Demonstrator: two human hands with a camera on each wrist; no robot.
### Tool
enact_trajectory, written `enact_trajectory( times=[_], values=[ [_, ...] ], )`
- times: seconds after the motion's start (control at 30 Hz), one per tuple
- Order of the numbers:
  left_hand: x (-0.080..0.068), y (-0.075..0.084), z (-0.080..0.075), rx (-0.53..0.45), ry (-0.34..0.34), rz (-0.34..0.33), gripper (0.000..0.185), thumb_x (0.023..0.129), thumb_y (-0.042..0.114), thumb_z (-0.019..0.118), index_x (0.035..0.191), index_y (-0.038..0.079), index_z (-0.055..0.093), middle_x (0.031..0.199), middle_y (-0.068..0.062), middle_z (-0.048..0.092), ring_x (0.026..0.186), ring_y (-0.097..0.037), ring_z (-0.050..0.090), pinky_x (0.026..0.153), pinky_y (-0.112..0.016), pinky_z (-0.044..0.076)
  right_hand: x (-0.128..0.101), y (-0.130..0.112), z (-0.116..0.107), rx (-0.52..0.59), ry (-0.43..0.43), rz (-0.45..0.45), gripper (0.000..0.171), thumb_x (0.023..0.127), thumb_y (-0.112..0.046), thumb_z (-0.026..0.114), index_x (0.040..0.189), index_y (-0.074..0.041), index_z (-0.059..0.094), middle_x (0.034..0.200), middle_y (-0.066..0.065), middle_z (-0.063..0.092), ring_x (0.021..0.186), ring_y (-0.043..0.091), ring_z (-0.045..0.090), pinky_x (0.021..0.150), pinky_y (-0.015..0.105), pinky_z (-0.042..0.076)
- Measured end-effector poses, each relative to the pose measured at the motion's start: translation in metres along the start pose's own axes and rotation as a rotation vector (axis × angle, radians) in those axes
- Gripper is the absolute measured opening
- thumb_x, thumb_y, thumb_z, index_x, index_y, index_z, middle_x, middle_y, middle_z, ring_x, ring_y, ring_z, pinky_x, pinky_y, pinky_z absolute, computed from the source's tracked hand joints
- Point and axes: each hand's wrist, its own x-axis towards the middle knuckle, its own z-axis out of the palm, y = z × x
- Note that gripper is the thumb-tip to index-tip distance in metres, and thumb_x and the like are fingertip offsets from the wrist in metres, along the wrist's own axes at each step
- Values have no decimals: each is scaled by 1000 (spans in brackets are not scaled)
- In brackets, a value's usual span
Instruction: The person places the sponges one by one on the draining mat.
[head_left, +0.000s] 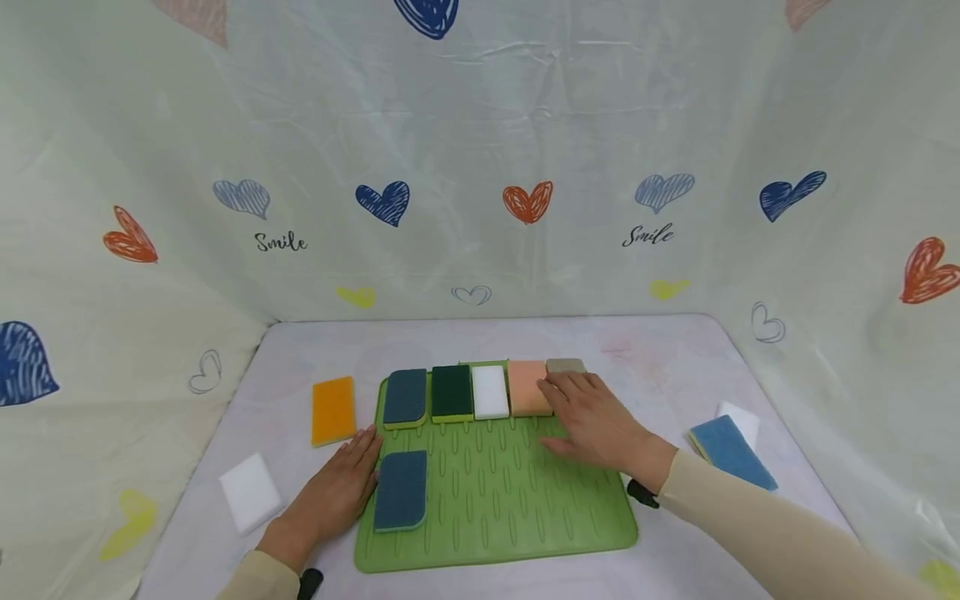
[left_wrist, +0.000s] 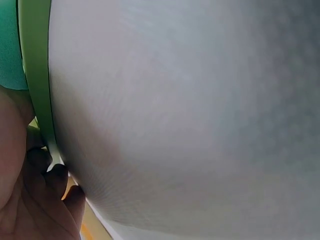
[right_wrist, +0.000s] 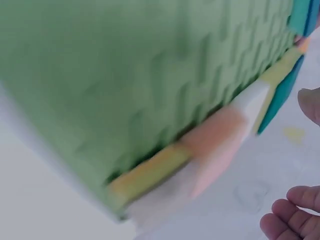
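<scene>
A green ribbed mat (head_left: 517,500) lies in the middle of the table. Along its back edge runs a row of sponges: dark blue (head_left: 406,397), dark green (head_left: 452,392), white (head_left: 491,391), peach (head_left: 525,385) and beige (head_left: 566,365). Another blue sponge (head_left: 401,490) sits at the mat's front left. My right hand (head_left: 588,414) lies flat on the mat, its straight fingers touching the beige sponge and the peach one's right edge. My left hand (head_left: 341,486) rests flat on the table against the mat's left edge (left_wrist: 35,75), holding nothing. The right wrist view shows the mat (right_wrist: 125,75), the peach sponge (right_wrist: 220,145) and my fingertips (right_wrist: 295,222).
An orange sponge (head_left: 333,410) and a white sponge (head_left: 251,492) lie on the table left of the mat. On the right a blue sponge (head_left: 733,452) overlaps a white one (head_left: 741,418). Heart-printed cloth walls (head_left: 480,208) enclose the table on three sides.
</scene>
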Motion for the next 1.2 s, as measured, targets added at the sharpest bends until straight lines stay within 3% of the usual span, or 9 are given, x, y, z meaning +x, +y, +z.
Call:
enact_trajectory(
  times=[0.37, 0.53, 0.67, 0.73, 0.8, 0.87, 0.93, 1.2],
  values=[
    [1, 0, -2, 17, 2, -4, 58, 108, 20, 61, 157, -6, 44, 166, -25, 39, 153, -42, 39, 123, -59, 38, -78, 82, -24, -105, -165, -32, 94, 80, -54, 86, 149, 1, 53, 146, 17, 61, 135, 37, 57, 113, 60, 46],
    [1, 0, -3, 4, -9, -10, 58, 109, 20, 60, 157, -6, 43, 166, -25, 38, 154, -42, 39, 124, -59, 37, -122, 111, -35, -203, -241, -71, 96, 79, -56, 87, 149, -1, 53, 150, 16, 60, 138, 36, 56, 115, 61, 43],
    [2, 1, -2, -4, -15, -6, 58, 108, 20, 60, 157, -6, 43, 166, -25, 38, 153, -43, 39, 124, -59, 37, -162, 135, -38, -277, -222, -153, 106, 72, -62, 88, 151, -3, 49, 150, 14, 60, 140, 33, 53, 125, 59, 30],
    [2, 1, -3, 1, -12, -5, 58, 108, 20, 60, 157, -6, 44, 166, -25, 38, 153, -43, 39, 124, -59, 37, -179, 145, -39, -275, -193, -179, 113, 70, -66, 87, 153, -3, 44, 149, 14, 61, 149, 31, 42, 133, 56, 14],
    [1, 2, -3, 4, -7, -6, 57, 108, 20, 60, 156, -6, 44, 166, -25, 39, 153, -42, 40, 124, -58, 38, -193, 152, -40, -267, -174, -195, 123, 69, -71, 85, 159, -4, 36, 148, 15, 61, 161, 28, 23, 135, 50, -5],
    [0, 2, -3, 3, -5, -7, 57, 108, 20, 60, 156, -7, 44, 166, -26, 39, 153, -43, 39, 124, -58, 37, -202, 157, -40, -252, -168, -200, 131, 69, -77, 82, 164, -5, 28, 148, 14, 58, 166, 21, -1, 132, 45, -15],
    [0, 2, -3, -2, -2, -7, 57, 108, 19, 60, 156, -7, 44, 166, -26, 39, 153, -43, 39, 124, -59, 37, -209, 158, -39, -240, -167, -199, 137, 68, -83, 79, 166, -5, 23, 150, 13, 54, 163, 15, -17, 132, 42, -16],
    [-1, 1, -1, 3, -1, -7, 58, 109, 20, 60, 157, -7, 43, 166, -25, 39, 154, -42, 39, 124, -58, 37, -221, 155, -26, -228, -156, -193, 136, 73, -94, 61, 166, -3, 19, 164, 11, 38, 162, 14, -21, 132, 42, -16]
  ],
)
